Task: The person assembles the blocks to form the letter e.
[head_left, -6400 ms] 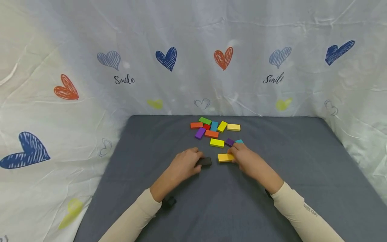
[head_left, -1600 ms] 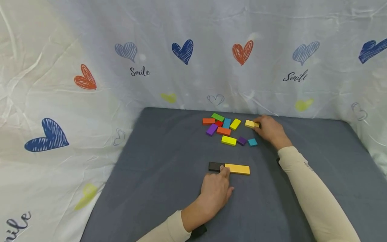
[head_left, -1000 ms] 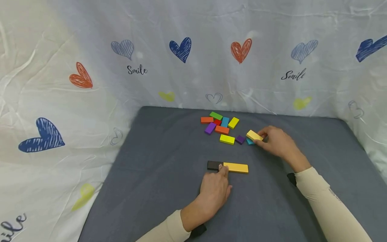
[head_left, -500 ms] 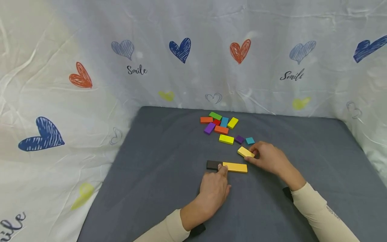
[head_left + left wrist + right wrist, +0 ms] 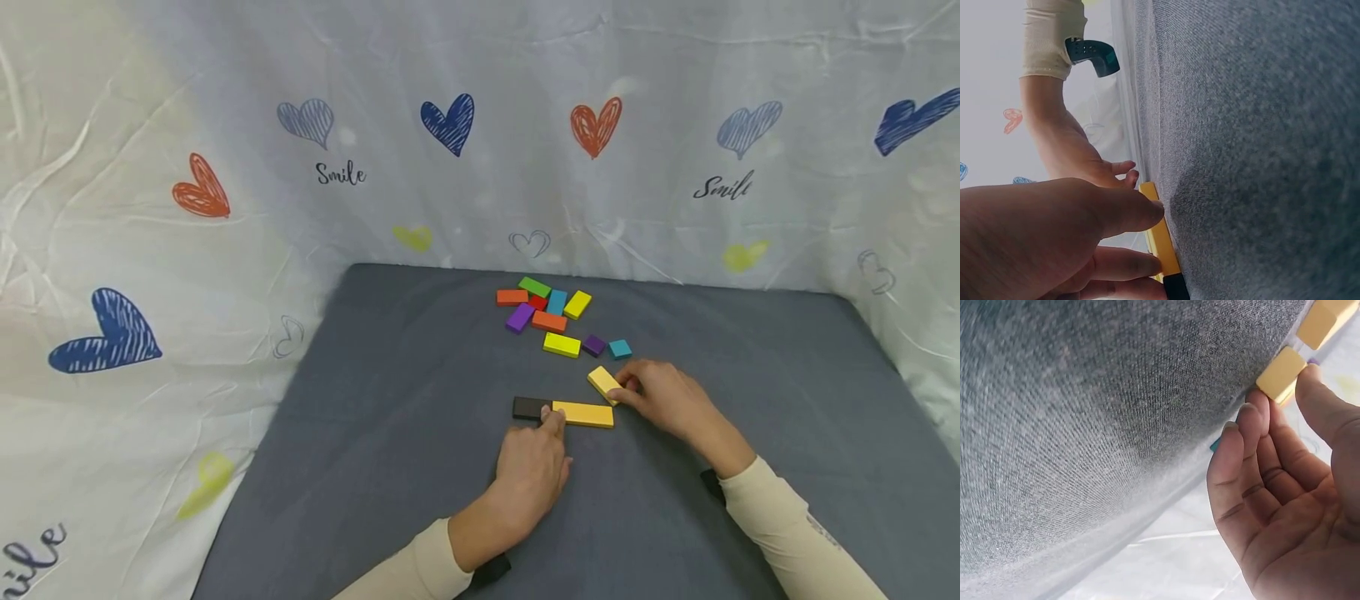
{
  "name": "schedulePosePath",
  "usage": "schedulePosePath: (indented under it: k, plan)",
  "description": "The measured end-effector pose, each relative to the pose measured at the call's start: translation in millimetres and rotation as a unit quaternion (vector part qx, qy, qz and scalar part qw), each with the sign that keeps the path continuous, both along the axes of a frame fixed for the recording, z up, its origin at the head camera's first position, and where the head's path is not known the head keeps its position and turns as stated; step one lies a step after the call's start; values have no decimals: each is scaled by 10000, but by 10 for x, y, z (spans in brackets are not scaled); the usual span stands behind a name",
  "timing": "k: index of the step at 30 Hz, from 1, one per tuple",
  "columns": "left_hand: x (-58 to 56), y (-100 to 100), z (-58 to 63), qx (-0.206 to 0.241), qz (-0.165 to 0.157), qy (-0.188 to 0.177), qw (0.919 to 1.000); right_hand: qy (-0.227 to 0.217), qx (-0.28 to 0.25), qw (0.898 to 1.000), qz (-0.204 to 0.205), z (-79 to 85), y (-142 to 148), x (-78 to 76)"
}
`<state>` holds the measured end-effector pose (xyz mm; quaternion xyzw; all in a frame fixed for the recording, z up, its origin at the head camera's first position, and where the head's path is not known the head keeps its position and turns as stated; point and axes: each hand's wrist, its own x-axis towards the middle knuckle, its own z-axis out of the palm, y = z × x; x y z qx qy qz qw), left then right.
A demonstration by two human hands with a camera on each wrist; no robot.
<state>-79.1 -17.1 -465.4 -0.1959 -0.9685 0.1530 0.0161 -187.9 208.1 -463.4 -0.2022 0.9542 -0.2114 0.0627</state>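
In the head view, a black block [image 5: 530, 408] and a golden-yellow block [image 5: 587, 415] lie end to end on the grey cloth. My left hand [image 5: 530, 471] reaches in from the near side, its extended fingertips touching the blocks at their seam. The left wrist view shows the left thumb stretched out beside the golden-yellow block [image 5: 1161, 247]. Just behind that block's right end, my right hand [image 5: 670, 402] pinches a pale yellow block [image 5: 602, 383] between thumb and fingers. This block slants, its near end close to the golden-yellow one. In the right wrist view, the pinched pale yellow block [image 5: 1282, 374] shows end-on.
Behind the hands lie a teal block [image 5: 620, 349], a dark purple block [image 5: 594, 345] and a yellow block [image 5: 562, 345]. Farther back is a cluster of several blocks, among them a green block [image 5: 535, 287] and an orange block [image 5: 512, 297]. A white curtain [image 5: 480, 192] hangs behind the table.
The black and golden-yellow blocks, earlier apart and held one per hand, now meet. My right hand has brought the pale yellow block forward from the back and turned it. The left hand stays put lately.
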Motion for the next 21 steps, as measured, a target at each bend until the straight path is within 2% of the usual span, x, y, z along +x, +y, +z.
schedulePosePath:
  k: [21]
  plan:
    - [16,20,-4,14,0,126,9999,-46,23,10000,-17,14,-39,57]
